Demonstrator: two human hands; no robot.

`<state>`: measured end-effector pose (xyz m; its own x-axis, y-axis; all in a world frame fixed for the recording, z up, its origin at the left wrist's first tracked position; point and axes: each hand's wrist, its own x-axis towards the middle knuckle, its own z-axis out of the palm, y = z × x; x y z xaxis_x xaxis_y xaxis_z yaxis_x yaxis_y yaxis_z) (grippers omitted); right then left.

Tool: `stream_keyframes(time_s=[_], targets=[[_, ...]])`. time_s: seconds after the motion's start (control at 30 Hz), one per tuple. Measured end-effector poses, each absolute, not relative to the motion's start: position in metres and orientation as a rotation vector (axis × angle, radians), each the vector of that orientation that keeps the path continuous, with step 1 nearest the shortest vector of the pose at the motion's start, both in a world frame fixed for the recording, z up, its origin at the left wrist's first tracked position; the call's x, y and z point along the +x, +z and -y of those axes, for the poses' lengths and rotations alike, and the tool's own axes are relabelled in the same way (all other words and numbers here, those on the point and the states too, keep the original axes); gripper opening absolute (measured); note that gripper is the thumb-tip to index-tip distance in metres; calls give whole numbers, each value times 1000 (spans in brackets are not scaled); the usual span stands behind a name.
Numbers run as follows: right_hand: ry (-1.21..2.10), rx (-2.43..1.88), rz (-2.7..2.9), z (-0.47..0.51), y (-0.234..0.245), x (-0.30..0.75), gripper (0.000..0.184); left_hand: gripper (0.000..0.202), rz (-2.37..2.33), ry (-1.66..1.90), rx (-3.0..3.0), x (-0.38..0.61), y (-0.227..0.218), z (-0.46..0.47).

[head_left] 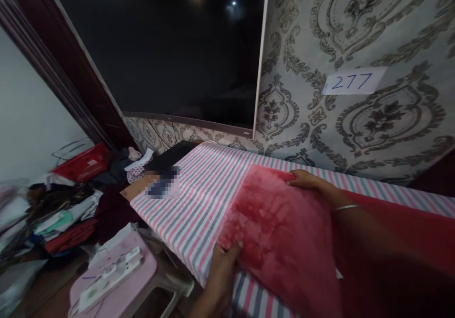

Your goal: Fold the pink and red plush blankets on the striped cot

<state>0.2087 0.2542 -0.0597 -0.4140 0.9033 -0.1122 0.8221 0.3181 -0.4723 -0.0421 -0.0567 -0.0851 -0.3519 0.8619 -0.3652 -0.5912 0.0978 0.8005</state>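
Observation:
A red, velvety cloth [273, 223] is spread over a pink, grey and white striped sheet [202, 180] that covers a long table. My left hand [221, 273] is closed on the cloth's near left corner, thumb on top and fingers underneath. At the far corner, my right hand [308, 181], with a bangle on the wrist, pinches the opposite edge. The cloth's surface shows lighter and darker patches of nap. More red fabric [398, 228] extends right beneath my right forearm, and I cannot tell whether it is the same piece. A small white tag [339, 274] pokes out near it.
A large dark television [170, 48] hangs on the patterned wall behind the table. Left of the table, a pink stool [142, 266] bears a white power strip [110, 280]. Heaped clothes [71, 225] and a red bag [85, 160] lie beyond it.

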Motion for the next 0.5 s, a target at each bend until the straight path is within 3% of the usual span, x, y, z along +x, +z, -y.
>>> stream_keyframes(time_s=[0.23,0.5], targets=[[340,-1533,2173,-225,-21,210,7,65,-1153,1707,445,-44,-88,53],[227,-1375,2151,-218,97,157,17,56,-1318,1868,568,-105,-8,51]])
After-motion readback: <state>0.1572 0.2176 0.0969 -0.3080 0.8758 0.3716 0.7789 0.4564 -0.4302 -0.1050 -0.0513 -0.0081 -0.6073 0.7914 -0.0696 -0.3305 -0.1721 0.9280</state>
